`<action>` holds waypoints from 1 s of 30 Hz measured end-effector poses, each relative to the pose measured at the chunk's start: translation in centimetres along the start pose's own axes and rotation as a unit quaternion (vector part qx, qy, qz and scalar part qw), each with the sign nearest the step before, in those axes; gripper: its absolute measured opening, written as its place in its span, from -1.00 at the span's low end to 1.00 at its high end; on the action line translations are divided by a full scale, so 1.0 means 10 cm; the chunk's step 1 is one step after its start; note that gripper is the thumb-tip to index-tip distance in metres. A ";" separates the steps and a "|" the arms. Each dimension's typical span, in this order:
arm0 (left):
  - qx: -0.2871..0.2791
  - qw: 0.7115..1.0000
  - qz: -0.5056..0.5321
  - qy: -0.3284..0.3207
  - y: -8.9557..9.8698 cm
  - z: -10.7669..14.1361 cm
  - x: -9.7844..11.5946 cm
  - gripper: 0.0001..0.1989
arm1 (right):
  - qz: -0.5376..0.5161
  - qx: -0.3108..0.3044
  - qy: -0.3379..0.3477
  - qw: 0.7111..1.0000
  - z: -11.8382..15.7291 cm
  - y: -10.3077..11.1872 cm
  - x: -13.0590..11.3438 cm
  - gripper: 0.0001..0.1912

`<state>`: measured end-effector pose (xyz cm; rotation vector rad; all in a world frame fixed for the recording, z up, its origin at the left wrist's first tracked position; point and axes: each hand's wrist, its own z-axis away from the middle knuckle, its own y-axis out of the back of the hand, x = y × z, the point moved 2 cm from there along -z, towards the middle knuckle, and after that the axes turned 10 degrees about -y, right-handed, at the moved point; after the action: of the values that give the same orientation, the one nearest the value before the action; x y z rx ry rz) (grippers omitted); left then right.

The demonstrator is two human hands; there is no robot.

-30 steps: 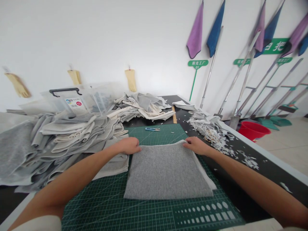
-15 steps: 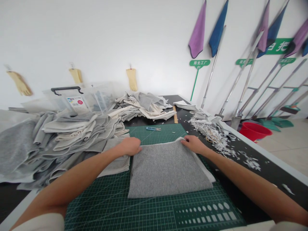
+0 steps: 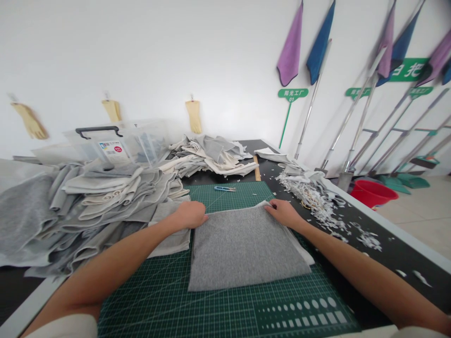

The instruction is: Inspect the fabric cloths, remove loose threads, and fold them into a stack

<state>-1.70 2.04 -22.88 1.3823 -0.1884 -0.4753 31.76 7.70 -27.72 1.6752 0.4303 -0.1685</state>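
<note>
Cutting mat (image 3: 151, 300), by right edge: we apparently straighten grey cloth (image 3: 246, 249) | left hand (image 3: 190, 215), right hand (image 3: 283, 213): pinching its far corners | next move: needs even tension

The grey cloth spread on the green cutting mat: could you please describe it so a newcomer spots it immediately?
On the black tabletop, find the green cutting mat. Across its middle lies a four-sided grey cloth, its far corners in the person's left grip and right grip. Unlike the rumpled fabric pile to its left, it is spread smooth, with a pale edge along its right side.
</note>
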 end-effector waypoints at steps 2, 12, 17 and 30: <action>0.003 1.000 0.001 0.008 0.00 0.01 0.01 -0.52 | 0.003 0.004 -0.005 1.000 -0.01 -0.01 0.01 -0.64; 0.055 0.998 0.002 0.037 0.02 0.05 0.12 -0.64 | 0.016 0.035 -0.050 0.998 -0.05 -0.02 0.04 -0.68; 0.090 0.996 0.009 -0.007 0.09 0.12 0.25 -0.68 | 0.033 0.135 0.017 0.990 0.01 0.16 -0.08 -0.64; 0.126 0.945 0.105 -0.283 -0.07 0.33 0.60 -0.60 | 0.047 -0.160 0.281 0.945 0.99 0.18 -1.00 -0.31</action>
<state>2.20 -3.61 -23.84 1.4230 -0.8830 -0.6776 24.60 -3.98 -24.01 1.3974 0.7577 0.4444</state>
